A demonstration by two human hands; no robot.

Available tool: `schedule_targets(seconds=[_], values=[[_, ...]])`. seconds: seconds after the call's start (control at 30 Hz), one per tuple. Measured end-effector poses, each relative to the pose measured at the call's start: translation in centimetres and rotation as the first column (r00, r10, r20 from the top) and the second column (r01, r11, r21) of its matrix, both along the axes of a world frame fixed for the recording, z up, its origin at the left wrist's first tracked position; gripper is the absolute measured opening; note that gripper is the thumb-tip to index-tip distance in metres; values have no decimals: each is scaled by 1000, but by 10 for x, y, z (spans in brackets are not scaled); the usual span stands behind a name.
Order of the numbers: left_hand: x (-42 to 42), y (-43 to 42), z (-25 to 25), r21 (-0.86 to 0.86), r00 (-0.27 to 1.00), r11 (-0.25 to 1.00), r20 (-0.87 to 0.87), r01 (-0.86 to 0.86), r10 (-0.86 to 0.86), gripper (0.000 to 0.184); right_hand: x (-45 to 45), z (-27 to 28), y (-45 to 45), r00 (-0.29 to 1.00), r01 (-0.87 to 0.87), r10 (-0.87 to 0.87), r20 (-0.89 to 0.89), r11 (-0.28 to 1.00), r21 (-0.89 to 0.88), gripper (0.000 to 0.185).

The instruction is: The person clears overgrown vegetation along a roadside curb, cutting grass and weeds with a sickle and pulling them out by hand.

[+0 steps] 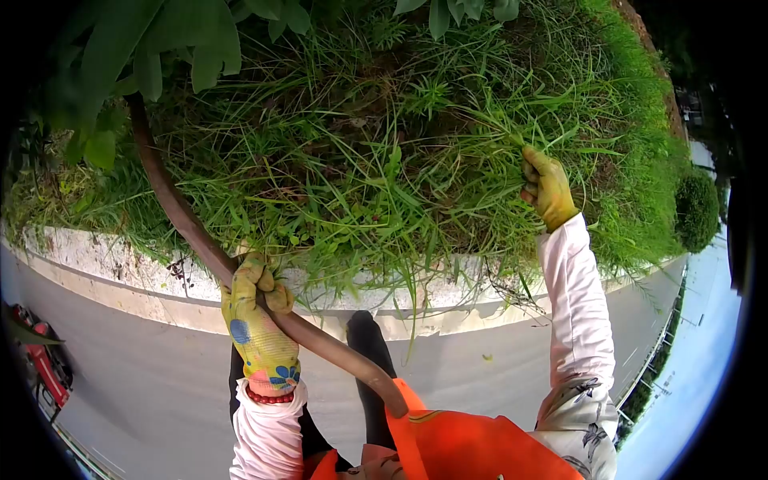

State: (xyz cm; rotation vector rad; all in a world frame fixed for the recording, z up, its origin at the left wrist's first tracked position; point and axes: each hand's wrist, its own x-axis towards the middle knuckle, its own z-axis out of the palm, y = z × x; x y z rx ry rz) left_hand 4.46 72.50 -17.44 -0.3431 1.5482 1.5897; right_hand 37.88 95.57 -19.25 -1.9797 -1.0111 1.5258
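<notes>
My left hand [260, 308], in a yellow patterned glove, is closed around a long brown pole [186, 220] that looks like a wooden handle. The pole appears curved in this view. Broad leaves cover its far end, and its near end meets my orange vest [480, 448]. Over the grassy bed, my right hand [547, 188] wears a yellow-green glove. Its fingers are closed on a tuft of grass [512, 138], with long blades sticking out to the left.
A pale stone kerb [136, 276] edges the bed along the grey road [136, 360]. Broad leaves [180, 40] overhang the upper left. At the far left stands a red vehicle [52, 364]. A round bush [697, 210] grows at the right.
</notes>
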Motion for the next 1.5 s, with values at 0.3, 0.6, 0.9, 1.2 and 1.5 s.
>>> schedule_targets(seconds=[0.3,0.6,0.9,1.2,1.5], values=[[-16,-9,0,107,1000,994,-21,-16,18,12,13,60,-149,867,496,-448,-218,729,473,21],[-20,-33,-16,140,999,990,-36,1,4,24,-30,-22,-226,871,436,-387,-303,893,113,20],[-4,-28,-1,54,998,998,-62,-26,30,18,-98,-125,-215,903,367,-388,-186,920,-137,21],[-8,-41,-6,42,1000,999,-14,-16,16,15,-107,-286,-225,908,-81,137,395,985,-155,24],[-14,-42,-3,32,999,999,13,-41,41,12,-110,-306,-233,750,-433,515,416,856,-282,31]])
